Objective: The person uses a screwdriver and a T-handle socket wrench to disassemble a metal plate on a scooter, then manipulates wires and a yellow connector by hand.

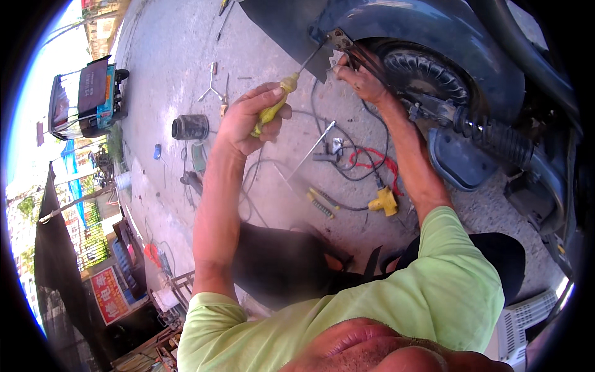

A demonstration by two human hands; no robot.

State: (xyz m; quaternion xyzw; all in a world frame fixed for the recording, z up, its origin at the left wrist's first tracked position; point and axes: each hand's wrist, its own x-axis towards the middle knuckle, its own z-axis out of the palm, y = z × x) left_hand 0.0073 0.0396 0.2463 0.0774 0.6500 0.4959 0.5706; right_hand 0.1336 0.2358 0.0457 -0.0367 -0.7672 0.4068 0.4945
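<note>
My left hand (pixel 251 118) is wrapped round the yellow handle of a screwdriver (pixel 271 115). Its shaft slants up and to the right, with the tip at a small metal bracket (pixel 339 41) on the edge of a dark blue vehicle fender (pixel 409 23). Just below the bracket, my right hand (pixel 367 84) has its fingers bent and pressed together beside some dark rods or cables; what they pinch is hidden. A black tyre (pixel 427 73) sits under the fender, to the right of that hand.
A spring shock absorber (pixel 493 137) and a dark footrest-like panel (pixel 462 158) lie close to my right forearm. On the concrete are a three-armed wrench (pixel 214 88), a black can (pixel 190 127), cables, red cord (pixel 389 166) and a yellow socket block (pixel 384 201). A three-wheeler (pixel 93 96) stands far left.
</note>
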